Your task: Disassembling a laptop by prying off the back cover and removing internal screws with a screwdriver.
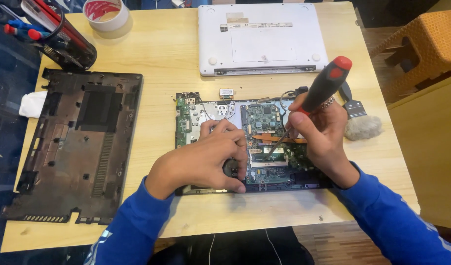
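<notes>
An opened laptop chassis with a green circuit board (pixel 265 118) lies in the middle of the wooden table (pixel 161 54). My left hand (pixel 206 159) rests on its left part, fingers curled over a round black fan (pixel 230 168). My right hand (pixel 321 132) grips a screwdriver with a black and red handle (pixel 326 83); its metal shaft slants down to the board near the memory slot (pixel 267 159).
A black laptop bottom cover (pixel 80 142) lies at the left. A white closed laptop (pixel 260 37) sits at the far edge, a tape roll (pixel 106 14) and a tool holder (pixel 63 39) at far left. A small brush (pixel 358 120) lies right; an orange stool (pixel 426 44) stands beyond.
</notes>
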